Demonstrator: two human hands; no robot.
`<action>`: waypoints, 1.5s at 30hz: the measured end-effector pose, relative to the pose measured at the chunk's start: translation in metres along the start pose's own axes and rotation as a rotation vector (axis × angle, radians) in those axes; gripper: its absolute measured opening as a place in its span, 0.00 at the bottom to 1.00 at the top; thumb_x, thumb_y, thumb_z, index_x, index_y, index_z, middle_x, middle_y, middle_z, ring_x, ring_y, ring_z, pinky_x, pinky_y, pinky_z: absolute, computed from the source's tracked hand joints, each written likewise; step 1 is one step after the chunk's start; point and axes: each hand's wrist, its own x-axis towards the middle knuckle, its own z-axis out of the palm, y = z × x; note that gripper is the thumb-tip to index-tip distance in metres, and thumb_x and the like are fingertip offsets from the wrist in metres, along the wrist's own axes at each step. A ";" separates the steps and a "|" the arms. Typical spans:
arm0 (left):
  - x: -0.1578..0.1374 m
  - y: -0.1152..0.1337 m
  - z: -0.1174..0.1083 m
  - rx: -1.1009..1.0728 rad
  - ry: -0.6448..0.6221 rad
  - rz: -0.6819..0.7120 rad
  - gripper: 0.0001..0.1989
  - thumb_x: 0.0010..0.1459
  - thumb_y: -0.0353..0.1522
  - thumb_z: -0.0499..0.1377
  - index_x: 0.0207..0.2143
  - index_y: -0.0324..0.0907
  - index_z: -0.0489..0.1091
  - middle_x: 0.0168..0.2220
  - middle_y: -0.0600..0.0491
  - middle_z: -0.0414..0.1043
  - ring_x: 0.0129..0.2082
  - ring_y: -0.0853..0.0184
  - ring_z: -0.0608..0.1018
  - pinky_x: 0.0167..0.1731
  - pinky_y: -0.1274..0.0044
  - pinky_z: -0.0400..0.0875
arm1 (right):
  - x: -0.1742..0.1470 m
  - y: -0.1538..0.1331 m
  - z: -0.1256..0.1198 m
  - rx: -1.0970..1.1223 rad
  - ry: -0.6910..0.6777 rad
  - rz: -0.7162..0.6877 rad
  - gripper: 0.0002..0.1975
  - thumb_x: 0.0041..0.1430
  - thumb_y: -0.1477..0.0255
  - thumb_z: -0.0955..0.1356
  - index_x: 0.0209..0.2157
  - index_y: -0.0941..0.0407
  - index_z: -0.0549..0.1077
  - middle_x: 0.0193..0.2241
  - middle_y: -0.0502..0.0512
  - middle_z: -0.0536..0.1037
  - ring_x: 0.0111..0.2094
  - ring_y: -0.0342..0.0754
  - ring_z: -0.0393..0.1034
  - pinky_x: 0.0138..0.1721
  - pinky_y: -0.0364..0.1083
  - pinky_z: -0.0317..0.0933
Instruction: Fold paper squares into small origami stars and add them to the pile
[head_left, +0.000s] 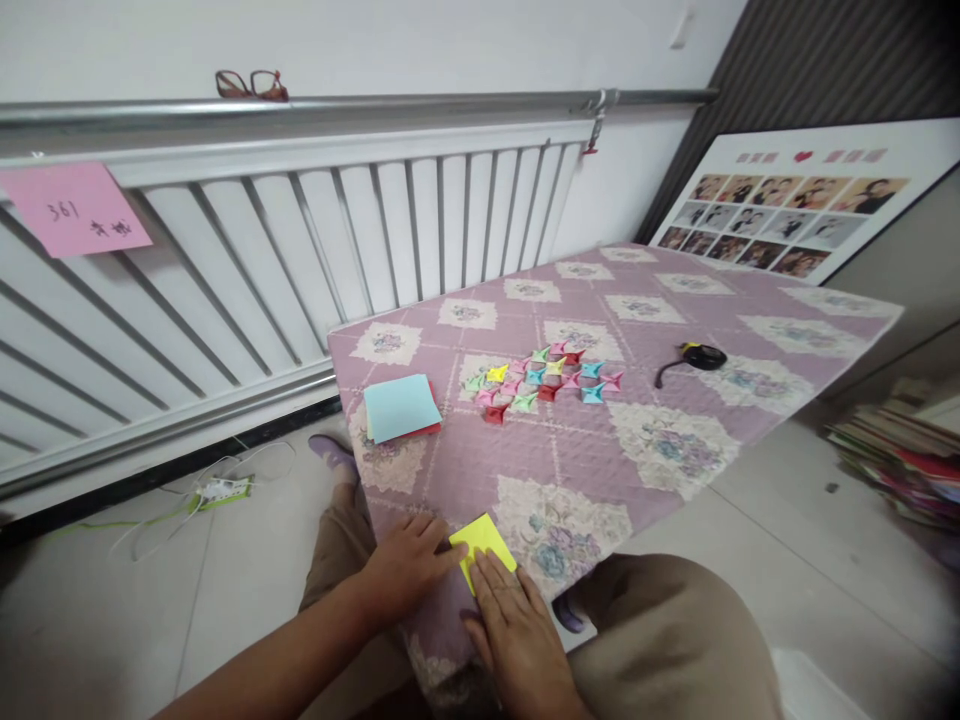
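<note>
Purple cloth; yellow paper, six o'clock: likely light, creasable, best held by edges. Left hand: fingers half-spread; right hand: fingers flat atop.

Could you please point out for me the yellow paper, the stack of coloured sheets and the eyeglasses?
Yellow paper [484, 537]: head view, on its uncovered upper part.
Stack of coloured sheets [403, 408]: head view, middle of its light blue top.
Eyeglasses [265, 84]: head view, lens at picture right.
</note>
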 end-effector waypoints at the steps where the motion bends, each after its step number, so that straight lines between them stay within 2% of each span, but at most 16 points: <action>1: -0.002 -0.001 0.001 -0.005 -0.002 -0.018 0.14 0.65 0.35 0.51 0.53 0.52 0.62 0.44 0.50 0.64 0.41 0.62 0.67 0.37 0.71 0.63 | 0.000 0.000 0.001 0.000 -0.005 0.002 0.19 0.63 0.63 0.61 0.54 0.54 0.67 0.53 0.52 0.72 0.54 0.48 0.65 0.56 0.50 0.48; 5: -0.005 0.000 0.003 0.000 -0.023 -0.085 0.14 0.64 0.35 0.52 0.52 0.52 0.63 0.44 0.50 0.65 0.41 0.62 0.67 0.38 0.71 0.63 | 0.000 0.000 0.001 0.008 -0.049 0.004 0.21 0.63 0.61 0.62 0.54 0.54 0.67 0.52 0.55 0.73 0.54 0.49 0.65 0.56 0.51 0.47; 12: -0.006 0.009 -0.003 0.009 -0.075 -0.207 0.15 0.64 0.33 0.51 0.54 0.48 0.62 0.46 0.48 0.67 0.42 0.60 0.68 0.38 0.69 0.63 | -0.011 0.012 -0.007 -0.049 -0.092 -0.037 0.22 0.60 0.64 0.64 0.55 0.54 0.65 0.54 0.55 0.70 0.54 0.53 0.64 0.52 0.55 0.52; 24: -0.006 0.016 -0.008 0.039 -0.128 -0.234 0.17 0.64 0.32 0.50 0.55 0.44 0.61 0.50 0.45 0.65 0.45 0.58 0.69 0.39 0.67 0.66 | -0.028 0.025 -0.017 -0.150 -0.038 0.005 0.21 0.61 0.63 0.63 0.54 0.52 0.65 0.52 0.54 0.73 0.52 0.54 0.65 0.47 0.55 0.55; 29: 0.005 0.018 -0.025 -0.019 -0.200 -0.288 0.14 0.62 0.30 0.51 0.49 0.43 0.66 0.46 0.46 0.67 0.43 0.57 0.72 0.38 0.66 0.67 | -0.008 0.022 -0.031 -0.077 -0.031 0.110 0.11 0.61 0.66 0.64 0.46 0.48 0.70 0.45 0.52 0.77 0.45 0.54 0.69 0.50 0.58 0.51; 31: 0.015 0.022 -0.033 -0.067 -0.234 -0.354 0.11 0.61 0.33 0.52 0.44 0.43 0.69 0.43 0.46 0.69 0.41 0.56 0.72 0.38 0.65 0.67 | 0.006 0.020 -0.035 -0.036 -0.057 0.204 0.04 0.60 0.67 0.66 0.36 0.49 0.72 0.37 0.51 0.79 0.40 0.53 0.71 0.50 0.60 0.50; 34: 0.031 0.027 -0.040 -0.146 -0.257 -0.468 0.14 0.59 0.41 0.55 0.38 0.39 0.71 0.40 0.44 0.69 0.41 0.54 0.72 0.40 0.63 0.66 | 0.026 0.018 -0.037 -0.032 -0.105 0.291 0.05 0.57 0.69 0.68 0.28 0.52 0.71 0.32 0.51 0.77 0.37 0.53 0.71 0.49 0.60 0.51; 37: 0.042 0.029 -0.039 -0.198 -0.251 -0.492 0.15 0.56 0.40 0.59 0.42 0.39 0.68 0.42 0.45 0.69 0.42 0.54 0.72 0.40 0.65 0.67 | 0.036 0.018 -0.035 -0.035 -0.132 0.335 0.04 0.53 0.70 0.70 0.30 0.52 0.70 0.32 0.52 0.76 0.38 0.54 0.70 0.43 0.54 0.56; 40: 0.047 0.023 -0.035 -0.266 -0.248 -0.472 0.18 0.53 0.38 0.61 0.45 0.41 0.65 0.46 0.47 0.67 0.44 0.57 0.72 0.41 0.69 0.67 | 0.037 0.021 -0.031 -0.031 -0.111 0.378 0.09 0.52 0.70 0.70 0.37 0.52 0.70 0.35 0.54 0.76 0.39 0.54 0.70 0.37 0.50 0.56; 45: 0.051 0.012 -0.034 -0.365 -0.281 -0.443 0.21 0.49 0.38 0.63 0.45 0.41 0.64 0.43 0.49 0.70 0.42 0.60 0.74 0.40 0.74 0.67 | 0.039 0.026 -0.027 -0.003 -0.153 0.420 0.15 0.52 0.69 0.70 0.43 0.51 0.68 0.39 0.55 0.75 0.42 0.54 0.70 0.37 0.49 0.55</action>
